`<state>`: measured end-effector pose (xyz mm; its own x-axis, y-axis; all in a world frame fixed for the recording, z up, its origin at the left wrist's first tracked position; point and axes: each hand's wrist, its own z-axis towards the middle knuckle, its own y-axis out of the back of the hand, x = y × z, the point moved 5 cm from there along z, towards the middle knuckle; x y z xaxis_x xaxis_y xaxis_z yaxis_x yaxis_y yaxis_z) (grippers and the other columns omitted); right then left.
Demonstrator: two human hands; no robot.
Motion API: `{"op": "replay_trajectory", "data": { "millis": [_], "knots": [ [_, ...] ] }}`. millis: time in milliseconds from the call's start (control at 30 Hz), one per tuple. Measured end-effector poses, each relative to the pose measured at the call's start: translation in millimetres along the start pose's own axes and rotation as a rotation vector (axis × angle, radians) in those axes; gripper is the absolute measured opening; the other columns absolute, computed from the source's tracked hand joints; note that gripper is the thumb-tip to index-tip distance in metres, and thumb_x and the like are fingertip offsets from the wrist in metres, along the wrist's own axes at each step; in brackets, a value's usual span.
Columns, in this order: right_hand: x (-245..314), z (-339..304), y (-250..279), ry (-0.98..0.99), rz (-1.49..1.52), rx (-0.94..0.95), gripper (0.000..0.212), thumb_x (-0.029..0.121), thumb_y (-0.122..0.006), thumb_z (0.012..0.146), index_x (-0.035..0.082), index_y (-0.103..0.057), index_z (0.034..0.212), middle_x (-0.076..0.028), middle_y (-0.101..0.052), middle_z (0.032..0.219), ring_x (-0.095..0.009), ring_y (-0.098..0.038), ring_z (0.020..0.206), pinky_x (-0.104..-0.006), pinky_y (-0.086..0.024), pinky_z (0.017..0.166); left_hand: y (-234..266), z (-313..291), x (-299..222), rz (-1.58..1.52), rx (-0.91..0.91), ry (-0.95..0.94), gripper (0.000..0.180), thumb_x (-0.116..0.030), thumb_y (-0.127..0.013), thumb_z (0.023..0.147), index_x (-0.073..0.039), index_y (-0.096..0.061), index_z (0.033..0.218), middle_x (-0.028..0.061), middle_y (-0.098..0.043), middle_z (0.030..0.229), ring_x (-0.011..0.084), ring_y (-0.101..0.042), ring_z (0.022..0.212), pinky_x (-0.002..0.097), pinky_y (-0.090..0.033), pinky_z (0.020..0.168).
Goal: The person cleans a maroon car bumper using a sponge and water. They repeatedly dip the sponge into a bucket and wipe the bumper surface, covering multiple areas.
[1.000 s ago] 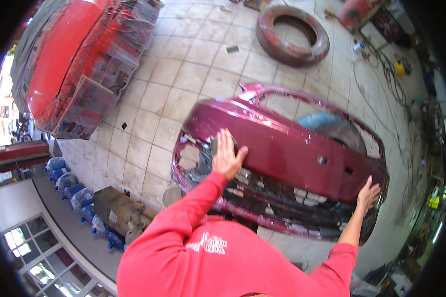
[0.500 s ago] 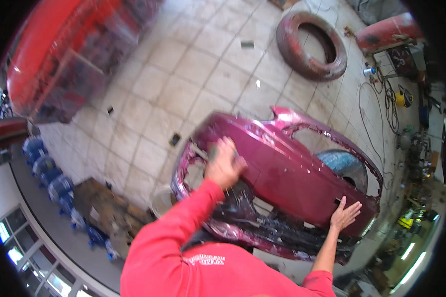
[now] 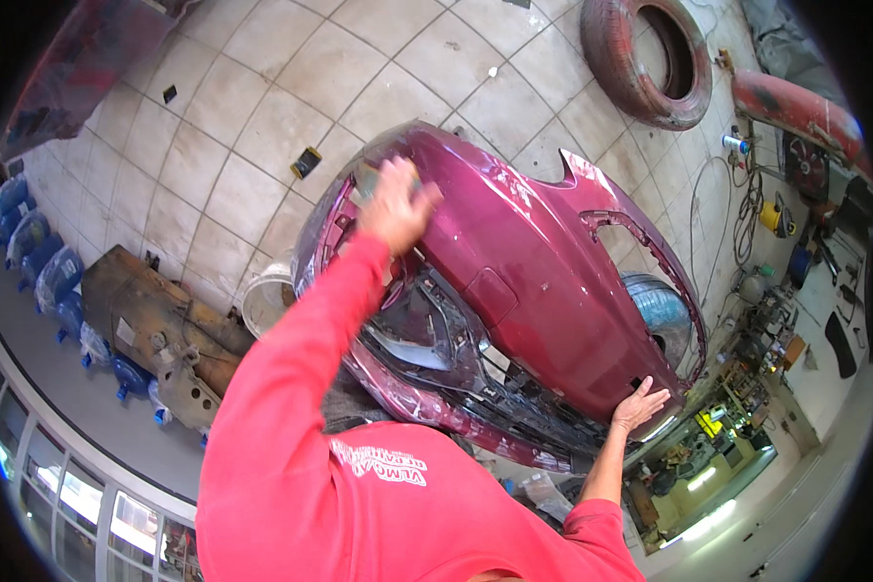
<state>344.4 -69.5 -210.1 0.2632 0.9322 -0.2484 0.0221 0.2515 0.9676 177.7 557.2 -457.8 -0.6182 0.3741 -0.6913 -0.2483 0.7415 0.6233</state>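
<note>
A maroon car bumper (image 3: 543, 291) lies in front of me, with pale scuffed patches along its upper edge and a square cover in its face. Over its left end my left hand (image 3: 398, 207) presses down, blurred by motion. A greenish-grey pad (image 3: 367, 182) shows at the edge of the fingers, mostly hidden under them. My right hand (image 3: 640, 405) rests flat on the right end of the bumper, fingers stretched out, holding nothing. Black plastic trim and a lamp-shaped opening line the bumper's near side.
Behind the bumper a bluish tire (image 3: 658, 303) shows through its opening. A reddish tire (image 3: 647, 63) lies on the tiled floor beyond. At left are a white bucket (image 3: 265, 301), a rusty metal part (image 3: 141, 306) and several blue water jugs (image 3: 58, 276). A cable (image 3: 747, 218) coils at right.
My view has shifted, and the bumper appears larger. My left hand has moved farther along the bumper's left end, away from me. My right hand stays flat on the right end.
</note>
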Motion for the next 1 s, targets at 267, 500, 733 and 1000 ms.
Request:
{"op": "replay_trajectory", "data": {
  "millis": [267,500,733,1000],
  "knots": [
    [-7,5,-9,0.047,0.029,0.019,0.101,0.071,-0.033,0.107,-0.01,-0.019,0.165,-0.032,-0.018,0.172,-0.047,-0.017,0.16,-0.0513,-0.017,0.132,14,-99,-135,0.006,0.051,-0.3,0.102,-0.076,-0.047,0.098,0.006,-0.04,0.157,0.0279,-0.04,0.164,0.0421,-0.033,0.156,0.0524,-0.023,0.13],
    [1,7,-1,0.054,0.019,0.018,0.101,0.07,-0.034,0.107,-0.013,-0.02,0.163,-0.034,-0.019,0.171,-0.047,-0.017,0.16,-0.0509,-0.015,0.132,7,42,9,-0.049,0.203,0.257,0.095,-0.076,-0.037,0.103,0.0,-0.038,0.162,0.0258,-0.037,0.167,0.0365,-0.028,0.16,0.046,-0.027,0.129],
    [-8,6,-7,0.025,-0.003,0.032,0.098,0.066,-0.034,0.109,-0.016,-0.022,0.161,-0.036,-0.022,0.169,-0.045,-0.019,0.16,-0.0487,-0.014,0.133,-15,-81,-162,-0.081,0.106,-0.374,0.112,-0.083,-0.038,0.097,0.009,-0.032,0.16,0.0302,-0.033,0.167,0.0449,-0.028,0.158,0.0502,-0.023,0.131],
    [-12,19,-13,0.123,0.005,-0.004,0.098,0.066,-0.031,0.11,-0.018,-0.024,0.159,-0.041,-0.023,0.166,-0.047,-0.022,0.158,-0.0509,-0.016,0.132,-10,63,37,0.0,0.286,0.064,0.09,-0.071,-0.033,0.106,-0.002,-0.037,0.163,0.0165,-0.027,0.174,0.0326,-0.021,0.163,0.0419,-0.021,0.132]
  ]
}}
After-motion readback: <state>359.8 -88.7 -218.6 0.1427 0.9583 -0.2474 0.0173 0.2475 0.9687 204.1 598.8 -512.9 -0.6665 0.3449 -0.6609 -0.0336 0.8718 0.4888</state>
